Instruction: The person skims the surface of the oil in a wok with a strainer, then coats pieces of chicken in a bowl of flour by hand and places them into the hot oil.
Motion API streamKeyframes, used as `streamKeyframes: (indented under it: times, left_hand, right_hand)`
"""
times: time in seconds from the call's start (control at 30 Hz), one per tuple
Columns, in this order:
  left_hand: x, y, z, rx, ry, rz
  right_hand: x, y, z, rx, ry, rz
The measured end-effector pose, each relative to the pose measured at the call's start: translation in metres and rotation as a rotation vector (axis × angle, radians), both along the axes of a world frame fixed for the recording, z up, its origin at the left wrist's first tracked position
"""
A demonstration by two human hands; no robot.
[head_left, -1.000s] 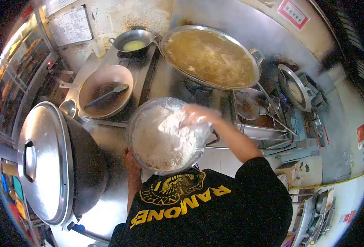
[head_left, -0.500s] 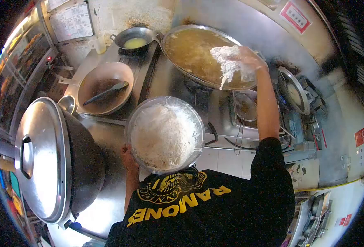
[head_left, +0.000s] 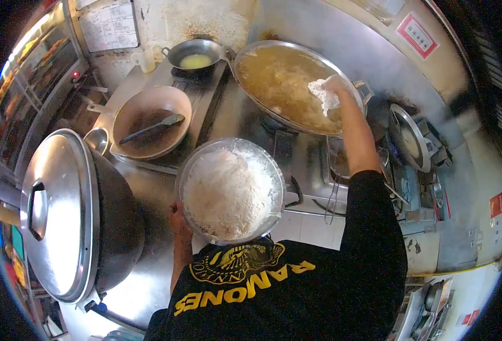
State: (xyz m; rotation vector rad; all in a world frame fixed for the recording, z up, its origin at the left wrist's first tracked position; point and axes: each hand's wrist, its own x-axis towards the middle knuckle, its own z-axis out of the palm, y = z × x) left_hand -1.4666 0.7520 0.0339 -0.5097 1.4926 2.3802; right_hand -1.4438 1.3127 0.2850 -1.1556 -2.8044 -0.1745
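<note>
Floured batter pieces (head_left: 326,96), a white, ragged clump, hang from the person's right hand (head_left: 333,90), whose fingers are closed around the clump above the near right rim of the large wok of bubbling oil (head_left: 279,79) at the back of the steel counter (head_left: 228,113). The clump looks soft, light and crumbly, likely to shed coating and tear if squeezed, so a loose cupped grip from beneath seems the safest hold. The left hand (head_left: 177,219) is wrapped around the near left edge of a metal bowl (head_left: 189,170) heaped with more floured food (head_left: 225,193), held at chest height at the counter's front edge; the bowl looks heavy when full and best gripped by its rim. At the left edge stands a big dark pot (head_left: 117,221) with a tilted steel lid (head_left: 52,210). Behind it sit a pan with a spatula (head_left: 149,122) and a small pan of yellow liquid (head_left: 197,57) near the back left corner.
</note>
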Motion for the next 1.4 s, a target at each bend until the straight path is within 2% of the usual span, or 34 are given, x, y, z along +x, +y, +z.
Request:
streamKeyframes:
  times: [0.03,0.1,0.13,0.2,0.27,0.33,0.37,0.4,0.43,0.47,0.5,0.57,0.63,0.67,0.7,0.73,0.77,0.8,0.83,1.0,1.07,1.1,1.17,1.2,1.27,1.4]
  left_hand:
    - [0.001,0.001,0.007,-0.048,0.004,-0.008]
    - [0.002,-0.001,0.004,-0.099,0.002,-0.013]
    - [0.001,-0.006,-0.008,-0.095,0.039,-0.068]
    - [0.003,-0.009,-0.012,-0.092,0.071,-0.127]
    - [0.009,-0.006,0.001,-0.028,0.168,-0.112]
    - [0.009,0.001,0.005,-0.033,0.063,-0.032]
    - [0.008,0.005,0.007,-0.037,-0.037,0.054]
    - [0.011,0.009,0.029,0.063,-0.018,0.003]
    - [0.012,0.009,0.049,0.155,-0.007,-0.035]
    - [0.003,0.004,0.018,0.053,0.027,-0.083]
    - [-0.001,-0.007,-0.019,-0.058,0.048,-0.138]
    - [-0.005,-0.010,-0.035,-0.011,0.135,-0.109]
    - [0.002,0.001,-0.006,-0.018,0.072,-0.019]
    - [0.004,0.005,0.008,-0.013,0.014,0.055]
    - [0.006,0.005,0.015,-0.011,0.010,0.064]
    - [0.007,0.003,0.019,0.029,0.036,0.037]
    - [0.008,0.001,0.020,0.067,0.059,0.006]
    - [0.008,0.000,0.017,0.068,0.056,0.010]
    - [0.006,0.001,0.013,0.000,0.052,0.029]
    - [0.003,-0.002,-0.021,-0.132,0.049,0.033]
    - [0.009,0.000,-0.025,-0.018,0.175,0.073]
    - [0.011,0.001,-0.023,-0.023,0.173,0.073]
    - [0.012,0.001,-0.013,0.069,0.116,0.031]
    - [0.013,0.003,-0.010,0.067,0.115,0.033]
    - [0.011,0.003,-0.001,-0.137,0.192,0.061]
    - [0.014,0.003,-0.011,-0.036,0.109,0.043]
  right_hand:
    - [-0.005,0.018,-0.012,-0.001,0.000,0.006]
    - [-0.021,0.062,-0.032,0.159,-0.208,0.048]
    - [-0.025,0.074,-0.038,0.157,-0.212,0.051]
    - [-0.027,0.088,-0.046,0.353,-0.077,0.207]
    - [-0.013,0.048,-0.015,0.365,-0.062,0.185]
    - [-0.008,0.018,0.011,0.375,-0.049,0.162]
    - [-0.010,0.015,0.014,0.323,0.163,0.136]
    - [-0.012,0.006,0.018,0.265,0.370,0.111]
    - [-0.006,-0.041,0.044,0.149,0.286,0.211]
    - [0.005,-0.098,0.065,0.011,0.190,0.317]
    - [0.012,-0.126,0.054,-0.044,0.151,0.332]
    - [0.022,-0.164,0.034,-0.256,0.257,0.536]
    - [0.033,-0.243,0.014,-0.506,0.143,0.627]
    - [0.033,-0.261,-0.014,-0.257,-0.104,0.699]
    - [0.036,-0.277,-0.050,-0.417,-0.084,0.781]
    - [0.037,-0.299,-0.081,-0.495,-0.258,0.831]
    - [0.039,-0.308,-0.119,-0.595,-0.436,0.980]
    - [0.042,-0.325,-0.148,-0.706,-0.621,0.813]
    - [0.047,-0.341,-0.164,-0.705,-0.624,0.816]
    - [0.069,-0.391,-0.218,-0.769,-0.486,0.945]
    - [0.078,-0.395,-0.252,-1.117,-0.369,0.899]
    - [0.082,-0.396,-0.276,-1.123,-0.368,0.900]
    - [0.087,-0.401,-0.314,-1.775,0.217,0.923]
    - [0.085,-0.405,-0.316,-1.778,0.216,0.923]
    - [0.075,-0.413,-0.321,-1.640,0.111,0.920]
    - [0.058,-0.420,-0.326,-1.356,-0.081,0.883]
